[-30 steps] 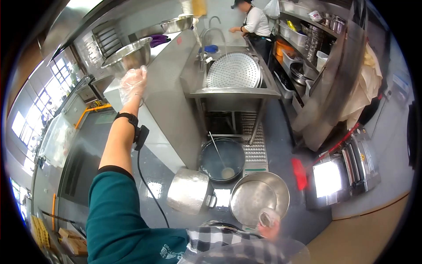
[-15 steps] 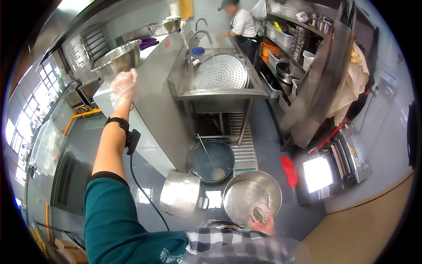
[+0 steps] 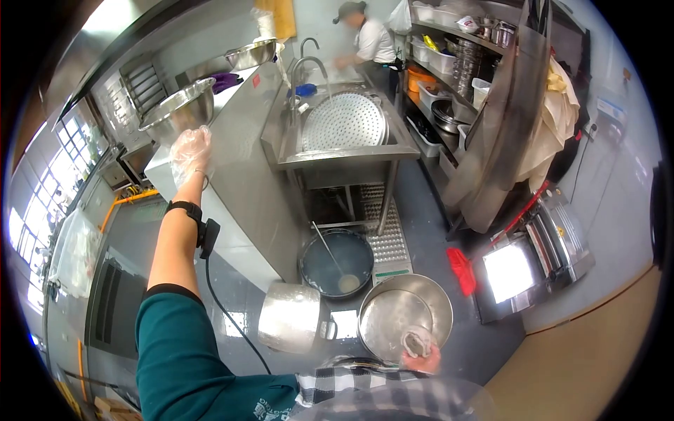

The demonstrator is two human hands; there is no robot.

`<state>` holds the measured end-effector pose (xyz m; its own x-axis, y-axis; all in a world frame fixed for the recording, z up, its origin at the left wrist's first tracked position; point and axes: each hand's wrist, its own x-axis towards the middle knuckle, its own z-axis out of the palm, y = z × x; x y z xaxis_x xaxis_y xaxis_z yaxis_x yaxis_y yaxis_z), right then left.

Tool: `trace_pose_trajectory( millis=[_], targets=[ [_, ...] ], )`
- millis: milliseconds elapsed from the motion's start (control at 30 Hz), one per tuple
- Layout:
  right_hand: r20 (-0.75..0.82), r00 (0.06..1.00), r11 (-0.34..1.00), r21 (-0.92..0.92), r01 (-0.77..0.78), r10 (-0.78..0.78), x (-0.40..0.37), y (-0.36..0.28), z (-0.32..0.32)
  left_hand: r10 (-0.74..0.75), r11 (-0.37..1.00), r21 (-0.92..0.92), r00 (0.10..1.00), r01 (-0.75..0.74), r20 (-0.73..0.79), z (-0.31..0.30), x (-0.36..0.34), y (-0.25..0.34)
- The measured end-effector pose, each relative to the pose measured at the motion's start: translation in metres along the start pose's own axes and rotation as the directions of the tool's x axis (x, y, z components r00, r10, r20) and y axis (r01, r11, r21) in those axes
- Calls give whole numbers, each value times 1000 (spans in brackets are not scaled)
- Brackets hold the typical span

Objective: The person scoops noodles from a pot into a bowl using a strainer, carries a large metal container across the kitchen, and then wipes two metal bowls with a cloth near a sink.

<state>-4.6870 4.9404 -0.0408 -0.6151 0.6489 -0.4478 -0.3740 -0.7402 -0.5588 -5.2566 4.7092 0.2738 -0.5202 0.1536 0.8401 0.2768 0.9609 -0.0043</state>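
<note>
My left hand [image 3: 191, 151], in a clear plastic glove, is stretched out over the white counter [image 3: 163, 163], just below the large steel bowl [image 3: 179, 111]. Its fingers are curled closed; whatever they hold, if anything, is hidden. Down at the bottom, my right hand [image 3: 423, 363] is closed on a crumpled greyish cloth [image 3: 417, 341] and overlaps the near rim of a wide steel pot [image 3: 394, 298]. Left of that pot lies a steel pot tipped on its side [image 3: 288, 317]. Behind them stands a dark tub of liquid [image 3: 326, 256], with a long-handled ladle [image 3: 328, 245] in it.
A perforated steel tray [image 3: 345, 121] leans in the sink [image 3: 351, 156] under the faucet [image 3: 309, 62]. Beyond it a co-worker [image 3: 372, 38] stands at the back. Shelves [image 3: 456, 84] and a steel machine [image 3: 544, 252] line the right; a red cloth [image 3: 460, 271] is on the floor.
The view has shifted slightly. My left hand sits a little lower against the large bowl, still closed. My right hand stays at the wide pot's rim with the cloth.
</note>
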Motion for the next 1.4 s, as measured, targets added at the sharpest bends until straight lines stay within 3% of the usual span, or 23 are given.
trace_pose_trajectory(
  millis=[33,67,133,233,300,433,500,733,833,933,1033,1100,1233,1333,1400],
  targets=[
    [59,997,993,-105,49,-43,2,2,-5,3,1000,-1,1000,-3,-3,1,0,-1],
    [77,989,932,-334,143,-124,-1,2,-1,13,1000,0,1000,-13,-9,3,0,-1],
    [113,973,810,-539,230,-201,-6,0,6,25,1000,-1,1000,-25,-19,4,0,-2],
    [97,976,917,-334,219,-197,-8,-1,6,21,1000,-5,1000,-21,-12,5,-1,-3],
    [-14,999,996,78,-36,37,-5,-4,8,24,1000,-6,1000,-24,-4,6,-1,-4],
    [-55,996,985,162,-60,70,-11,-9,20,36,999,-12,999,-36,-25,9,-2,-6],
    [-107,977,945,292,-149,187,-12,-16,20,37,999,-10,999,-37,-38,8,-3,-3],
    [-175,970,944,313,-105,167,-17,-13,25,46,999,-16,999,-46,-29,10,-3,-7],
    [-248,940,918,374,-129,233,-20,-22,34,29,999,-18,1000,-29,-9,6,-3,-5],
    [-215,943,923,344,-170,254,-18,-22,20,45,999,-15,999,-45,-14,6,-3,-5],
    [-85,989,964,250,-94,118,-8,-12,6,35,999,-2,999,-35,-27,7,0,-7],
    [-171,965,919,374,-124,200,-18,-16,24,32,999,-21,999,-32,-18,9,-1,-9],
    [-128,966,906,392,-159,225,-17,-13,19,41,998,-38,999,-41,13,6,0,-9],
    [-121,978,924,366,-115,170,-13,-13,15,-4,999,-34,996,7,91,-10,1,1],
    [-140,978,922,377,-90,153,-13,-14,15,-79,997,6,960,80,268,-25,3,8]
  ],
)
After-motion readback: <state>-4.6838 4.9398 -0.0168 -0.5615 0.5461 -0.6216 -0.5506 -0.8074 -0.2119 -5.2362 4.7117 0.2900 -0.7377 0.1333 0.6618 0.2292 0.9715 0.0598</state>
